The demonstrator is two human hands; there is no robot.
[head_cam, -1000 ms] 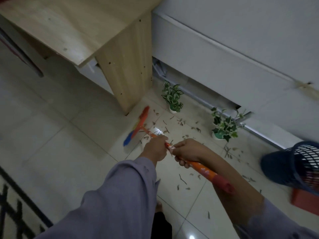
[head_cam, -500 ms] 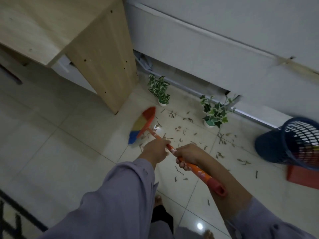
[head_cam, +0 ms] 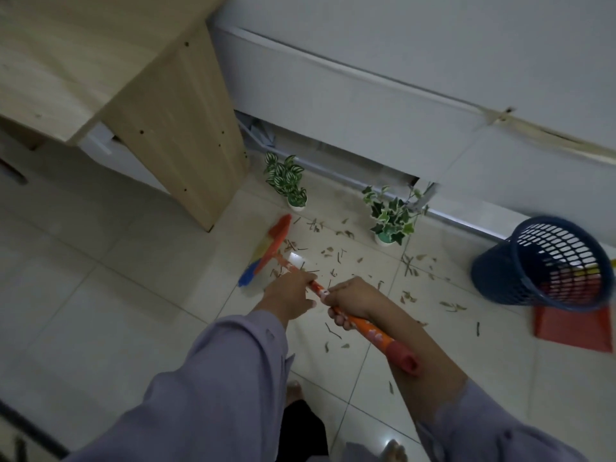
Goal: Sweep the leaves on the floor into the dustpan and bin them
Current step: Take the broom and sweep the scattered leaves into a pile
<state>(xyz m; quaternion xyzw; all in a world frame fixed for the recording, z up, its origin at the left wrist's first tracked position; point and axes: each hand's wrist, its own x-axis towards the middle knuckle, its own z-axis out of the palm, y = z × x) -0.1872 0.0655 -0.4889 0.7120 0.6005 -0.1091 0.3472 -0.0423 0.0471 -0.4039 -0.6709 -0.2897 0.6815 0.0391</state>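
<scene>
Both my hands grip an orange broom handle. My left hand holds it lower down, my right hand just behind it. The broom's red, yellow and blue head rests on the tiled floor near the desk leg. Dry leaves lie scattered over the tiles from the broom head rightward to the bin. A red dustpan lies flat on the floor at the right, partly under a dark blue mesh bin that is tilted.
A wooden desk's side panel stands at the upper left. Two small potted plants sit by the white wall base. My bare feet show at the bottom. A dark rail crosses the lower left corner.
The view has shifted, so the bin and dustpan sit further into frame. The broom head has moved rightward away from the desk leg, toward the leaves. Both hands kept their grip.
</scene>
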